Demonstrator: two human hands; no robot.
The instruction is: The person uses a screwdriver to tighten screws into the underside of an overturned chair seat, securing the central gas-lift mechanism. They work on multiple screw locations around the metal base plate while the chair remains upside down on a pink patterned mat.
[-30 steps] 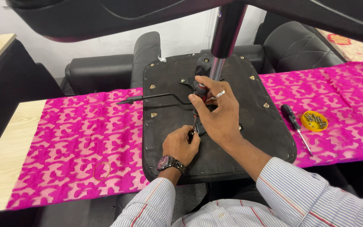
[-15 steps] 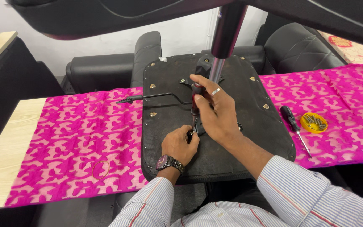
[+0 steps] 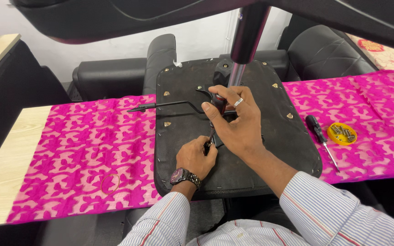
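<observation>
Gripping screwdriver (image 3: 216, 105) from above, right hand (image 3: 238, 120) fingers wrapped tight round handle for downward push. Pinching tip near shaft base, left hand (image 3: 196, 156) fingers closed, steadying on upturned seat base (image 3: 270, 132), frame centre. Resting on bench (image 3: 10, 155), pink cloth (image 3: 83, 150) cushioning underneath.

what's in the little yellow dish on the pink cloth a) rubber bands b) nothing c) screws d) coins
c: the yellow dish holds a small pile of metal screws, and it sits just right of the loose screwdriver on the pink cloth.
</observation>
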